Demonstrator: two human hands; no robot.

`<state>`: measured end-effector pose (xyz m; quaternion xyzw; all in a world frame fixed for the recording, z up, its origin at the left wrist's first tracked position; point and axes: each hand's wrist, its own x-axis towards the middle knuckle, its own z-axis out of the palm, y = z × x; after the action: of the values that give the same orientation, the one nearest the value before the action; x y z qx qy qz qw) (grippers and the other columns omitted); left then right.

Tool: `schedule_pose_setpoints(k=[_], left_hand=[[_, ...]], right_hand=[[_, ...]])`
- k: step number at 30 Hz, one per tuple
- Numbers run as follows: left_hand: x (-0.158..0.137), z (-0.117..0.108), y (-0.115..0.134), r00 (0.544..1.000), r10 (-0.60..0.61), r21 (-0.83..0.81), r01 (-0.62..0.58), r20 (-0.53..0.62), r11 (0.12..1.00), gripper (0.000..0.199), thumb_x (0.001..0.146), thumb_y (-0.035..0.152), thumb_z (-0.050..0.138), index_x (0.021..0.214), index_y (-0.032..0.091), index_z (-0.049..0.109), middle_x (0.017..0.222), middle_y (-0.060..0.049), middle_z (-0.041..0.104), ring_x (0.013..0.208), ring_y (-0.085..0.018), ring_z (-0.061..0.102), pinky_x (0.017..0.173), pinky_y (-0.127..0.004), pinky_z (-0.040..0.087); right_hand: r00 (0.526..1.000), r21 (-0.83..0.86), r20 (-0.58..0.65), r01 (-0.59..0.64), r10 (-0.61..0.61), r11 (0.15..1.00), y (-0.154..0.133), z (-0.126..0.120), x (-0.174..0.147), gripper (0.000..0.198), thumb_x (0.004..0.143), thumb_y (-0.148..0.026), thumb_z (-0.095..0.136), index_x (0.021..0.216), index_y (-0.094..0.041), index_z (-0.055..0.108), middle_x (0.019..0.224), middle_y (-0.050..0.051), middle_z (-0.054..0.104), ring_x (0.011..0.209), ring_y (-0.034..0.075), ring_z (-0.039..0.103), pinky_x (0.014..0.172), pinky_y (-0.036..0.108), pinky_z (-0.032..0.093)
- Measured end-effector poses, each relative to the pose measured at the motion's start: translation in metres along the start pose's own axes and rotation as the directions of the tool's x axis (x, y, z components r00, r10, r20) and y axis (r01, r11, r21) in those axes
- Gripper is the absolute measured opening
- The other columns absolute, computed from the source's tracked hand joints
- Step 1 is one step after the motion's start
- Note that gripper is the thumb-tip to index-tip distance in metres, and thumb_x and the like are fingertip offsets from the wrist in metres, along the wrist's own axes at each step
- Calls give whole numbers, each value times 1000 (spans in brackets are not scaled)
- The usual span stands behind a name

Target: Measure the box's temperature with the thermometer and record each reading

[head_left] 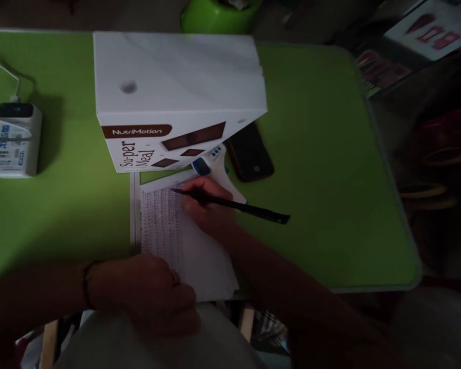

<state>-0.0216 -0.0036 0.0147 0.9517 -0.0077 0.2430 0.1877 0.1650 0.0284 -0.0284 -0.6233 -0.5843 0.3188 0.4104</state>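
Note:
My right hand (209,207) is closed around a long black pen (249,208), whose tip meets a sheet of paper (203,261) near its upper part. Dense rows of small handwriting cover the left portion of this sheet. My left hand (149,289), with a ring and a dark wristband, rests as a loose fist over the paper's lower left edge. Just beyond my right hand lies a white device with a blue display and blue buttons (215,166), perhaps a thermometer; my hand partly covers it. A dark phone (250,154) lies beside it.
A large white NutriMotion box (180,77) stands directly behind the paper. On the left of the green table (322,154) sits a white power bank (15,141) with cables. Past the far edge is a green container (221,16). Rolls of tape (426,197) show dimly at right.

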Motion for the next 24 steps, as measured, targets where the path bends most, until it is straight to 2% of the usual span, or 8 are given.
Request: schedule_pose_setpoints(k=[5,8,11,14,18,21,24], left_hand=[[-2,9,19,1000,26,-67,-26,-8,997,27,80,22,60,58,20,43,55,2,41,42,-10,34,36,-29,23],[-5,12,18,996,88,-93,-88,-9,992,26,77,21,62,58,20,44,54,3,39,43,-11,35,37,-29,26],[-6,11,10,996,85,-100,-83,13,992,23,77,21,65,61,19,49,57,2,43,47,-11,38,41,-30,30],[-5,8,-1,999,36,-52,-34,25,998,18,84,19,63,67,18,55,62,1,49,53,-14,44,47,-32,35],[-6,11,-10,998,-41,5,41,38,999,17,96,21,54,82,16,62,71,0,56,65,-16,52,57,-33,41],[-10,18,-15,994,-98,-61,101,42,993,26,100,33,48,88,15,61,79,-3,60,72,-18,55,69,-34,46],[-12,20,-18,977,-193,-134,204,90,970,24,102,29,42,102,13,60,87,-5,63,79,-18,56,75,-33,47]], right_hand=[[1000,42,-1,-9,9,999,-4,-1,2,6,72,-30,56,77,-26,56,65,-1,63,55,14,54,52,29,48],[1000,62,-28,13,-12,998,-2,1,4,6,72,-30,57,75,-26,53,61,-3,58,53,14,51,49,28,45],[999,-7,-22,49,-49,999,1,1,5,8,76,-28,58,73,-26,51,63,-1,57,57,16,53,54,31,46],[998,-78,-4,63,-64,995,4,1,4,13,80,-29,57,70,-27,48,63,-1,55,60,17,52,58,34,46],[992,-32,-23,120,-120,992,5,1,3,12,79,-28,56,69,-27,48,62,-2,56,59,16,51,58,33,47],[985,4,-58,163,-163,987,6,3,4,11,77,-23,58,69,-26,50,61,-4,56,56,14,51,55,30,46],[972,21,-86,220,-218,975,8,5,5,12,76,-20,59,68,-25,52,58,-5,54,53,12,49,51,27,44]])
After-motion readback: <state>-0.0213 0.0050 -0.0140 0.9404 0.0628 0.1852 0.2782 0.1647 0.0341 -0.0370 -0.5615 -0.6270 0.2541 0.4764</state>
